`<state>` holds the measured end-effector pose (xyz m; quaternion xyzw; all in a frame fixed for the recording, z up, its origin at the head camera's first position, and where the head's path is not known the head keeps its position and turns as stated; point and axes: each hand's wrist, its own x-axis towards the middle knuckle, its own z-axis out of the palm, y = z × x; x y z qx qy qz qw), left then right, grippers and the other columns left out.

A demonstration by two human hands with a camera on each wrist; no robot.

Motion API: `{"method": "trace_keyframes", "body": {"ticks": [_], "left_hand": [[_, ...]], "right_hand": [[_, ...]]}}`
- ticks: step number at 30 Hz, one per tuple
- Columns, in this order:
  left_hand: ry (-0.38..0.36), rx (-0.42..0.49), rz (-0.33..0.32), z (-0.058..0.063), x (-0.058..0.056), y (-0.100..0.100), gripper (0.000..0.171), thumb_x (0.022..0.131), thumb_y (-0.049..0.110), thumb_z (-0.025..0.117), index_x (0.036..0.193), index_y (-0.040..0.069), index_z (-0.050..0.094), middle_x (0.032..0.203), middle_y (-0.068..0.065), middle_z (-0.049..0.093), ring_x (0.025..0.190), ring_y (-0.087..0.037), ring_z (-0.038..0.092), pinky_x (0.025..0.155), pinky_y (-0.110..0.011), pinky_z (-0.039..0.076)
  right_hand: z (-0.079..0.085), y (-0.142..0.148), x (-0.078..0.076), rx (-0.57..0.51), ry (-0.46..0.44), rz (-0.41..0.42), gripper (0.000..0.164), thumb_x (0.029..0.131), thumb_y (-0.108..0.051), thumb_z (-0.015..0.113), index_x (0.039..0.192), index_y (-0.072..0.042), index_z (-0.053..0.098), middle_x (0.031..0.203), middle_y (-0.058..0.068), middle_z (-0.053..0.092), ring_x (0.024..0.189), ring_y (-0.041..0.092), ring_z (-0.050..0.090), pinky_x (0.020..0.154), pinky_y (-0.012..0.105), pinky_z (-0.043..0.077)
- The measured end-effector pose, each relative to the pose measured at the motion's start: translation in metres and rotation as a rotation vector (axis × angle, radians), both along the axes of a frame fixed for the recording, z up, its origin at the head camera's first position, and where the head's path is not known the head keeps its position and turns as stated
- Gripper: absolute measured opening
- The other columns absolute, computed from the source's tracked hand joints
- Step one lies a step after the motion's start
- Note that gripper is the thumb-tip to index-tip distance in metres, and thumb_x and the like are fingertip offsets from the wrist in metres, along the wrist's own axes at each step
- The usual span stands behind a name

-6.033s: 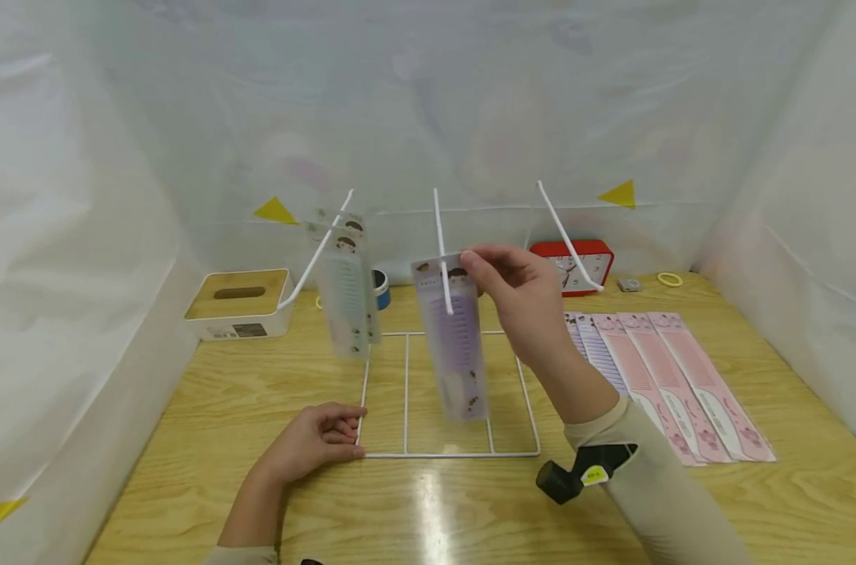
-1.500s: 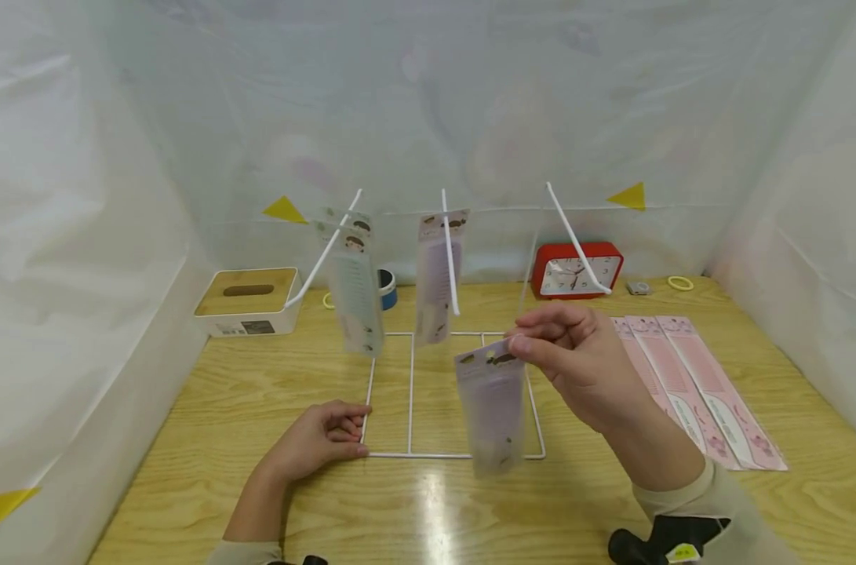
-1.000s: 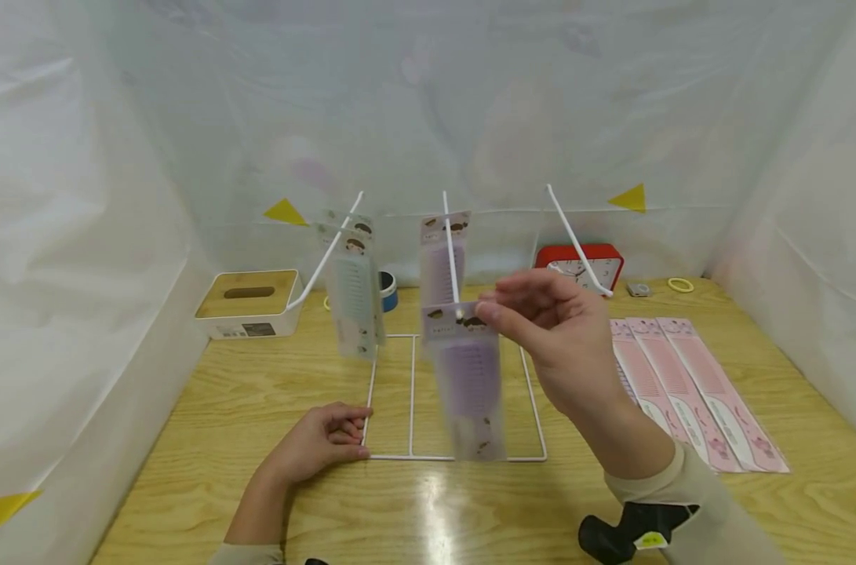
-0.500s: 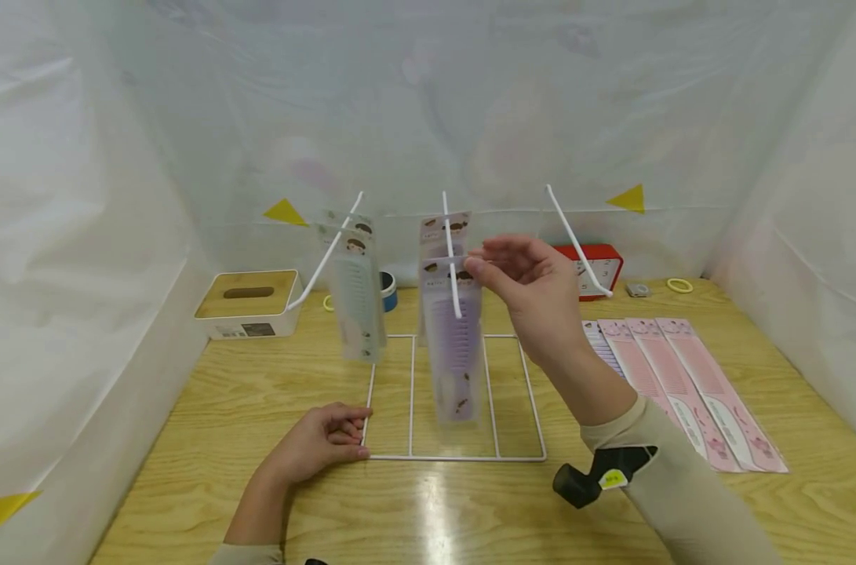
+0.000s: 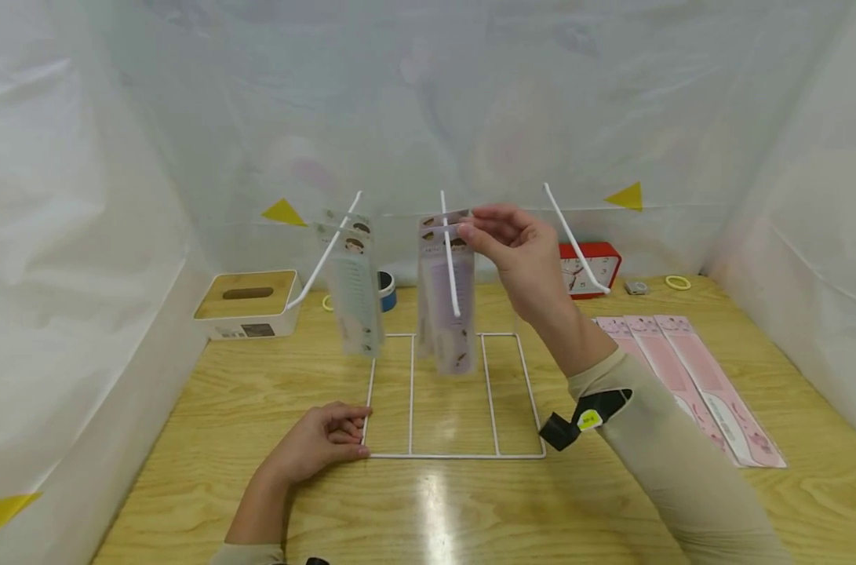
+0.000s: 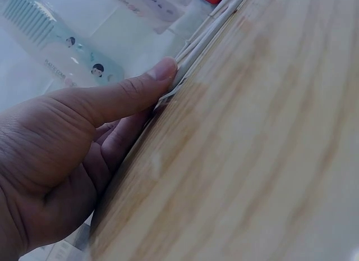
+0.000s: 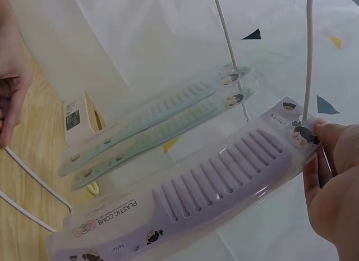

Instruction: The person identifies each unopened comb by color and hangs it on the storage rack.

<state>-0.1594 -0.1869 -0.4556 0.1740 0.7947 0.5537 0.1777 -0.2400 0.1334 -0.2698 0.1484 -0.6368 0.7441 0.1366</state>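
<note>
My long fabric sleeves (image 5: 675,471) plain beige; long purple plastic comb (image 7: 241,185), cartoon heads (image 7: 153,236) on wrapper (image 7: 109,224); long mint-green plastic combs (image 7: 151,138); flat pink packets (image 5: 710,384); white wire rack (image 5: 456,456); yellowish wood-grained table (image 5: 223,408)

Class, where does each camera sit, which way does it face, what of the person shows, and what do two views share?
Head: on the head, facing forward and down over the rack; left hand, right hand and sleeves show.
Left wrist: on that wrist, facing the table and rack; only the left hand shows.
Right wrist: on that wrist, facing the front purple comb; both hands show.
Shared: head and right wrist views both show that comb.
</note>
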Motion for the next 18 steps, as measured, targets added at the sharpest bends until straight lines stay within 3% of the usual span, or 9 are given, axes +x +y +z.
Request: {"method": "trace_keyframes", "body": {"ticks": [9,12,18], "left_hand": [[0.003,-0.003,0.007,-0.002,0.000,0.001,0.059,0.082,0.012,0.083,0.133,-0.005,0.060,0.111,-0.019,0.062,0.094,-0.010,0.063,0.080,-0.019,0.058],[-0.004,0.001,0.005,-0.002,0.000,0.001,0.060,0.082,0.012,0.083,0.133,-0.006,0.059,0.111,-0.019,0.062,0.093,-0.009,0.064,0.080,-0.020,0.058],[-0.032,0.017,0.003,-0.002,0.000,-0.001,0.060,0.082,0.010,0.082,0.134,-0.007,0.058,0.111,-0.020,0.061,0.091,-0.009,0.064,0.078,-0.020,0.058]], "right_hand": [[-0.006,0.011,0.000,0.014,-0.011,0.065,0.032,0.088,-0.006,0.076,0.119,-0.003,0.068,0.101,-0.002,0.074,0.097,0.011,0.069,0.093,0.022,0.055],[-0.014,0.019,0.004,0.038,-0.033,0.077,0.037,0.089,-0.005,0.075,0.124,-0.001,0.066,0.104,-0.003,0.074,0.100,0.010,0.070,0.094,0.021,0.055],[-0.035,0.040,0.012,0.159,-0.125,0.120,0.035,0.090,-0.009,0.075,0.124,-0.008,0.066,0.108,-0.006,0.074,0.101,0.008,0.071,0.091,0.021,0.056]]}}
